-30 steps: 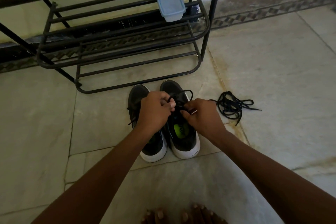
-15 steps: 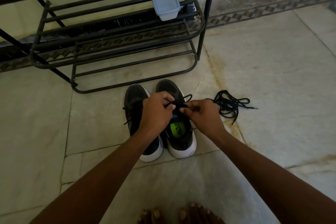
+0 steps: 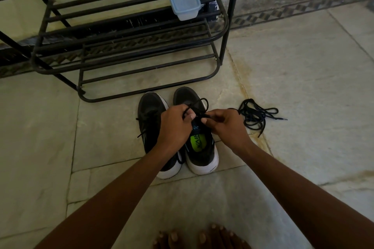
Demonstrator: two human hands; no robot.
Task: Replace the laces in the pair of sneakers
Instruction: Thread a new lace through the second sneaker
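Note:
Two black sneakers with white soles stand side by side on the floor, toes pointing away from me. The left sneaker [image 3: 150, 115] is partly under my left forearm. The right sneaker [image 3: 202, 147] shows a green insole. My left hand [image 3: 175, 125] and my right hand [image 3: 224, 124] meet over the right sneaker's tongue, each pinching its black lace [image 3: 199, 103], which loops up over the toe. A loose pile of black laces [image 3: 256, 116] lies on the floor to the right of the shoes.
A black metal shoe rack [image 3: 125, 50] stands just behind the sneakers, with a small blue lidded plastic box [image 3: 185, 2] on a shelf. Pale stone tiles cover the floor. My bare toes [image 3: 200, 237] show at the bottom edge.
Both hands have stayed on the right sneaker's lace, with the fingers shifting slightly and the loop over the toe standing wider. The camera has tilted a little.

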